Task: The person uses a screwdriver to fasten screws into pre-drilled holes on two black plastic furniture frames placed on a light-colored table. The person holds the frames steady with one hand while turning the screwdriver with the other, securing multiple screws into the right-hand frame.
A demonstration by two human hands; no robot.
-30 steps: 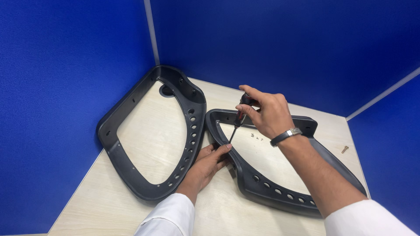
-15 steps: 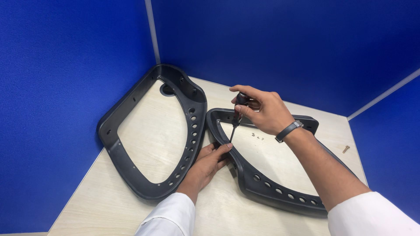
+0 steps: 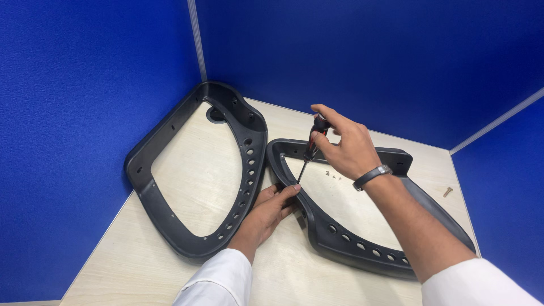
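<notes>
- Two dark plastic frames on pale table (image 3: pixel 170 170): left frame (image 3: pixel 192 170) at centre-left, right frame (image 3: pixel 362 226) at lower right.
- Right hand (image 3: pixel 345 148) — fingers wrapped round black screwdriver (image 3: pixel 310 148), tip down at right frame's inner edge, mid-frame.
- Left hand (image 3: pixel 269 209) — lying flat against right frame beneath the tip, gripping nothing.
- Small screws (image 3: pixel 333 175) inside right frame; wristband (image 3: pixel 371 177).

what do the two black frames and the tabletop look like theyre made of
Both frames, left and right, look like moulded black plastic: matte, with a soft sheen and a row of formed round holes. The tabletop looks like pale wood-grain laminate, smooth with faint streaks; it could be veneer.
</notes>
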